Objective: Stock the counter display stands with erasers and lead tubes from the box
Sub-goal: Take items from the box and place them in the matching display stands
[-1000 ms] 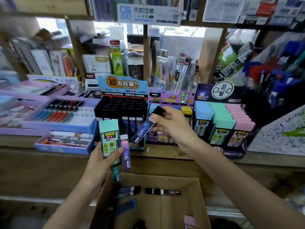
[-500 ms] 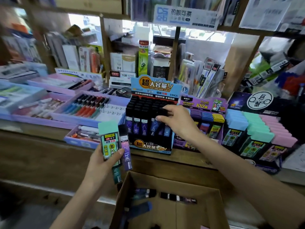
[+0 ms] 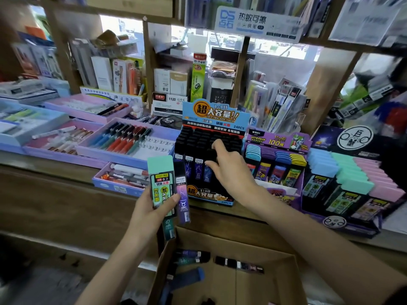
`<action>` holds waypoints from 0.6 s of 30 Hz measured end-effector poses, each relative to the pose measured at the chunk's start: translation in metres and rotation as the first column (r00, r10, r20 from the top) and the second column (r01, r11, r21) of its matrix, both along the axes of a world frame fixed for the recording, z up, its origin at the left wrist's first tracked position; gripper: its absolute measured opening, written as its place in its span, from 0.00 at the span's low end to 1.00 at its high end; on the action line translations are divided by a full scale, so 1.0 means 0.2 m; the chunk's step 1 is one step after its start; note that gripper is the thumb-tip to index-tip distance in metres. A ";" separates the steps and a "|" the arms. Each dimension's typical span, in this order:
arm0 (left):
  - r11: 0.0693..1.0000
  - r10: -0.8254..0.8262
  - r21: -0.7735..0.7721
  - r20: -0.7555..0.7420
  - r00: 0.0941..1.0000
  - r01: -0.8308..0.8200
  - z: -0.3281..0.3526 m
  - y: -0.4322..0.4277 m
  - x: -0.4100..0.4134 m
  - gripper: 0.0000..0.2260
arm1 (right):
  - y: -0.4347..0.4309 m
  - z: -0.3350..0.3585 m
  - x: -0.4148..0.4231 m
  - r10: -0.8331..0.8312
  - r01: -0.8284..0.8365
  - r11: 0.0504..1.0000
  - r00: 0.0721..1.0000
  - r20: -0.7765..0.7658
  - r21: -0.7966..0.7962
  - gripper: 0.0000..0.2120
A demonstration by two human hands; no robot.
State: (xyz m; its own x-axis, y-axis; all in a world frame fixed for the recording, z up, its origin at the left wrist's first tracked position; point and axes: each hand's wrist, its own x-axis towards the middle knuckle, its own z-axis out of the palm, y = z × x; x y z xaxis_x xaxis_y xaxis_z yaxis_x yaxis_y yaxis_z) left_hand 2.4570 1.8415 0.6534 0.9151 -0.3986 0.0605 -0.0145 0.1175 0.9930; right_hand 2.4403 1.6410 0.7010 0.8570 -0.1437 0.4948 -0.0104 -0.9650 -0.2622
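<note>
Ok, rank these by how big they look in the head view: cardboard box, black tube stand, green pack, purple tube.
1. cardboard box, even with part cut off by the frame.
2. black tube stand.
3. green pack, nearer the camera yet plainly smaller.
4. purple tube, about as long as the pack but much thinner.

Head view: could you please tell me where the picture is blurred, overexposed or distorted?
Head view: the windows are blown out; the centre is sharp, so the stand header and the label on the tubes in the left hand read clearly; the left and right edges smear into blur; the wide angle bows the counter edge and tilts the shelf posts.
</note>
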 end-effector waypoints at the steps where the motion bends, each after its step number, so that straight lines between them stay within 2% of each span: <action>1: 1.000 -0.004 0.000 0.007 1.000 0.004 0.01 0.00 0.00 0.12 | 0.01 0.01 0.00 0.000 0.000 0.999 1.000 0.002 -0.038 0.14; 7: 0.999 -0.051 -0.006 0.028 0.998 0.051 0.04 -0.04 -0.02 0.13 | 0.02 0.02 -0.01 -0.030 0.027 0.978 1.000 -0.011 -0.208 0.16; 9: 0.998 -0.059 -0.016 0.029 0.998 0.059 0.05 -0.06 -0.02 0.13 | 0.01 0.04 -0.02 -0.009 0.007 0.981 1.000 -0.013 -0.195 0.19; 11: 0.998 -0.063 -0.025 0.036 0.997 0.064 0.06 -0.08 -0.03 0.13 | -0.01 0.04 -0.06 0.016 -0.017 0.993 1.000 -0.014 -0.117 0.22; 13: 0.997 -0.070 -0.021 0.048 0.996 0.071 0.06 -0.09 -0.03 0.13 | -0.02 0.04 -0.10 0.025 -0.026 0.999 1.000 0.014 0.045 0.19; 15: 0.996 -0.084 -0.008 0.060 0.995 0.085 0.06 -0.11 -0.03 0.14 | -0.02 0.05 -0.15 0.054 -0.062 0.927 0.998 0.034 0.369 0.11; 17: 0.994 -0.110 0.000 0.063 0.992 0.110 0.07 -0.13 -0.03 0.15 | -0.01 0.08 -0.20 0.155 -0.118 0.692 0.988 0.013 0.712 0.09; 18: 0.992 -0.126 0.000 0.066 0.990 0.127 0.08 -0.15 -0.04 0.16 | 0.00 0.09 -0.21 0.216 -0.129 0.583 0.976 0.000 0.802 0.08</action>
State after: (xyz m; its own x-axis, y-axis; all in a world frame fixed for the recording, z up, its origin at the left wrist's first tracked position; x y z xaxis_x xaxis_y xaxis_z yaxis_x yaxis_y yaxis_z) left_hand 2.4495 1.8121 0.6690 0.8514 -0.5106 0.1203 -0.0641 0.1263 0.9899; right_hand 2.3984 1.6401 0.7191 0.9410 -0.2866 0.1799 0.0685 -0.3594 -0.9307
